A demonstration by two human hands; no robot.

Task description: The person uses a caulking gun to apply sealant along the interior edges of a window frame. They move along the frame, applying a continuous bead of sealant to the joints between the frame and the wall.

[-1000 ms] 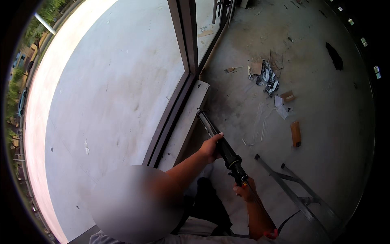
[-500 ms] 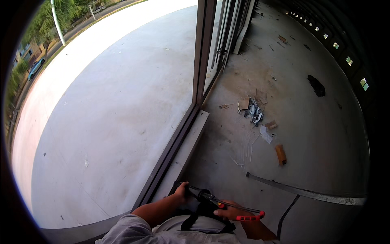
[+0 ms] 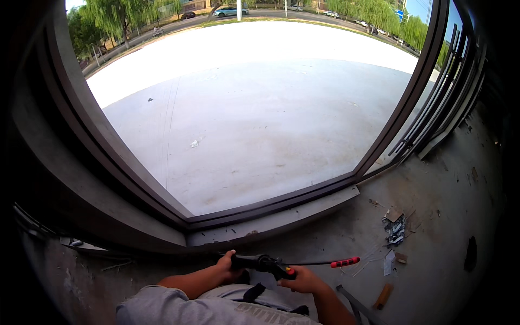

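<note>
A black tool (image 3: 260,263) with a long body lies almost level at the lower centre of the frame, in front of the grey shirt (image 3: 162,306) of the person. The left hand (image 3: 225,263) grasps the body at its left part, with the thumb on top. The right hand (image 3: 303,280) is closed on the rear part, just beside a small red and yellow piece (image 3: 291,271). The exact place of the right fingers is rather dark, so I cannot tell how each finger is put. A thin dark rod (image 3: 314,264) stretches to the right above the right hand and ends with a red grip (image 3: 345,262).

Beyond the hands, a pale ledge (image 3: 281,219) runs along the foot of a dark window frame (image 3: 276,202) in the middle of the frame. At the lower right, a pile of scraps (image 3: 395,232) lies on the floor (image 3: 346,227), with an orange-brown box (image 3: 383,297) nearer to the bottom edge and a part of a grey ladder (image 3: 355,303) to its left.
</note>
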